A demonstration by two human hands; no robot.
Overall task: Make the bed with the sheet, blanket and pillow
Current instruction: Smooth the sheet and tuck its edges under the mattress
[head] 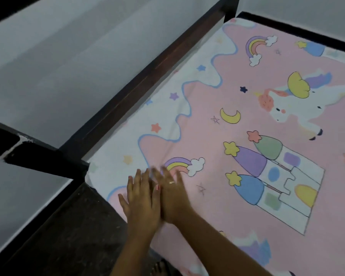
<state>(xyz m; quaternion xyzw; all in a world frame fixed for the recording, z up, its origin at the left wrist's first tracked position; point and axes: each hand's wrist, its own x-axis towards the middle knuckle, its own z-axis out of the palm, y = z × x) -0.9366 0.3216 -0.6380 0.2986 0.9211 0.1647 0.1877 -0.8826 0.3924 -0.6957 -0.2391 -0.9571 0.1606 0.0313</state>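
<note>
Two hands, left hand (141, 200) and right hand (174, 196), fingers straight, flat on one unicorn sheet (237, 96), seemingly touching

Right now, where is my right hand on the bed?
Head view, lower centre: your right hand lies flat on the pink sheet near the bed's near left corner, close beside the left hand, fingers reaching the rainbow print.

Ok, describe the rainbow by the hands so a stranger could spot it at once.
Find the pink sheet on the bed and go to its near corner, where the left hand and right hand press flat. The rainbow lies just beyond their fingers, beside the castle; the other rainbow sits at the far end.
</note>
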